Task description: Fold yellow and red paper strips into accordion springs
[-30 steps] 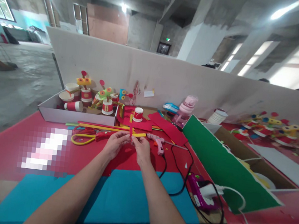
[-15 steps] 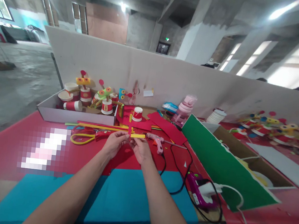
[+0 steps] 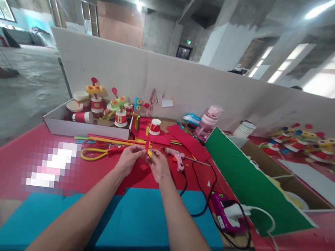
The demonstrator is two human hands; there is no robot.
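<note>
My left hand (image 3: 129, 160) pinches a narrow red paper strip (image 3: 147, 142) that stands upright between my hands. Close beside it, my right hand (image 3: 159, 165) has its fingers closed on a yellow paper strip (image 3: 150, 153), of which only a short part shows. The two strips meet at my fingertips. Just right of my right hand lies a pink glue gun (image 3: 178, 160). Yellow-handled scissors (image 3: 94, 154) rest left of my left hand. Behind my hands stands a red and white paper cup (image 3: 155, 127).
A white tray (image 3: 86, 131) of cup figures is at the back left. Right of my arms are a purple power strip (image 3: 225, 220) with cables and a green-sided box (image 3: 248, 187). A pink bottle (image 3: 209, 120) stands near the white partition (image 3: 178, 82).
The yellow strip, which stuck out to the right over my right hand, now shows only as a short piece at my fingertips. My right fingers have drawn up around it.
</note>
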